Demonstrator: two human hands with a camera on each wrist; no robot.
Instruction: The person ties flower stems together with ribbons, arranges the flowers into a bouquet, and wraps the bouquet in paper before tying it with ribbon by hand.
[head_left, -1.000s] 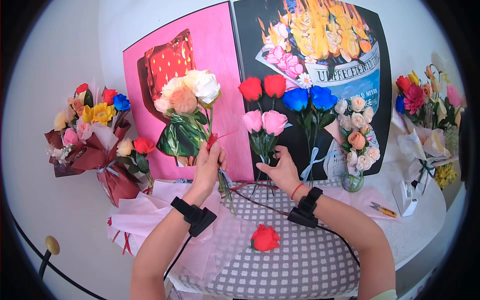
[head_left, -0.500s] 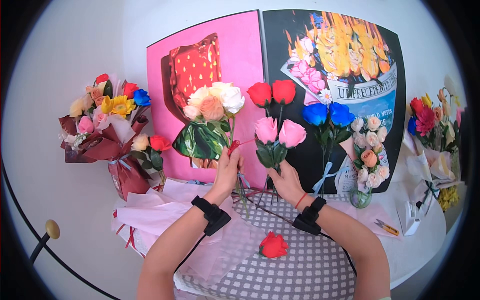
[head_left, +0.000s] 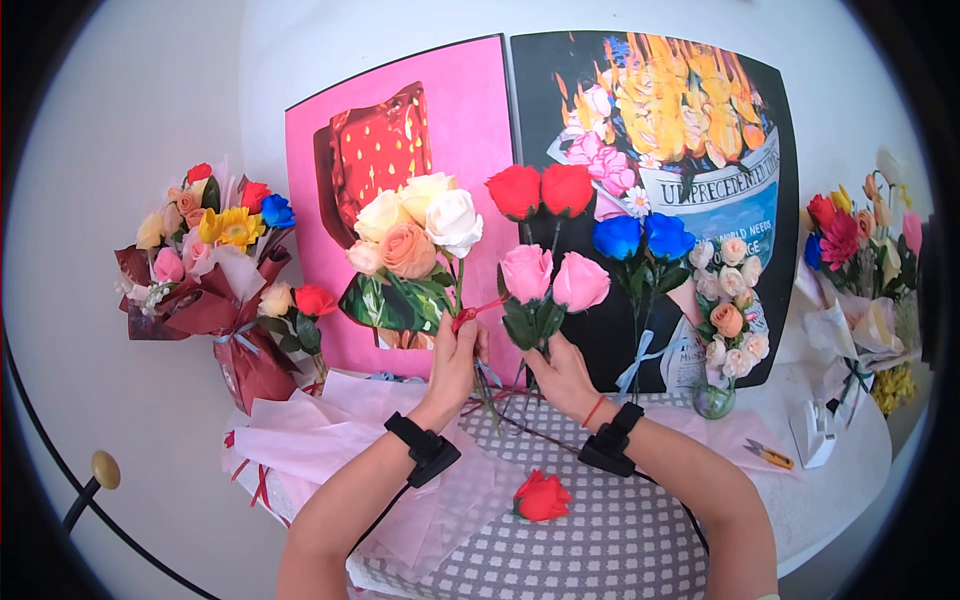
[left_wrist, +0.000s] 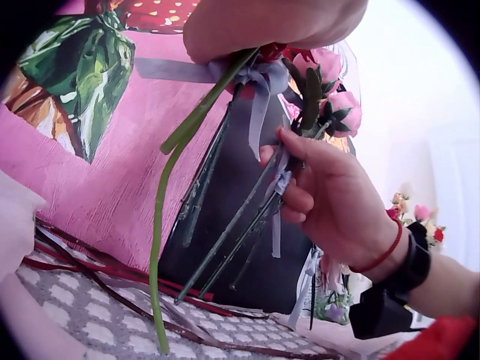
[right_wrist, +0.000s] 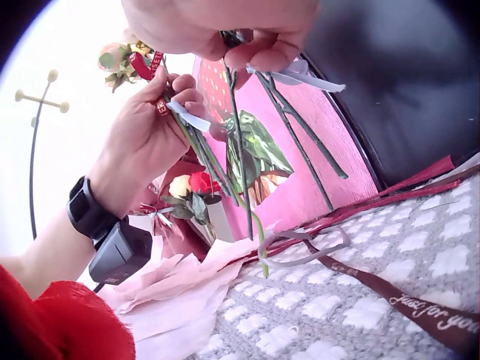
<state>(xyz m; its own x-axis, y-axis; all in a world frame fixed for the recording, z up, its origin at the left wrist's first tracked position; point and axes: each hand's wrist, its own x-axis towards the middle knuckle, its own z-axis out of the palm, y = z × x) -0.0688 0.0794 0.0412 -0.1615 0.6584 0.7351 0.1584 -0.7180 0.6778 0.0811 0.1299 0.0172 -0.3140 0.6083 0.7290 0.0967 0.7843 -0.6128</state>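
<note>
My left hand (head_left: 452,370) grips the stems of a bunch of white and peach roses (head_left: 408,250). A red ribbon (head_left: 463,320) shows at its fingers, and a pale blue-grey ribbon bow (left_wrist: 259,79) hangs below them. My right hand (head_left: 565,378) pinches the stems of a second bunch, with pink roses (head_left: 580,282) and, higher up, red roses (head_left: 566,190). Its pale ribbon (left_wrist: 283,180) is tied round the dark stems (right_wrist: 300,139). Both bunches are upright, side by side, above the table. Nearest on the right stand blue roses (head_left: 668,237) with a light blue bow.
A loose red rose head (head_left: 542,496) lies on the grey checked cloth (head_left: 480,550). Pink wrapping paper (head_left: 330,430) spreads at left, beside a burgundy-wrapped bouquet (head_left: 240,360). At right are a glass vase (head_left: 713,401), scissors (head_left: 770,454) and a white tape dispenser (head_left: 812,435).
My right hand has gone from reaching with spread fingers to pinching the pink and red roses' stems. That bunch shifted slightly toward the left one. The head view has shifted too.
</note>
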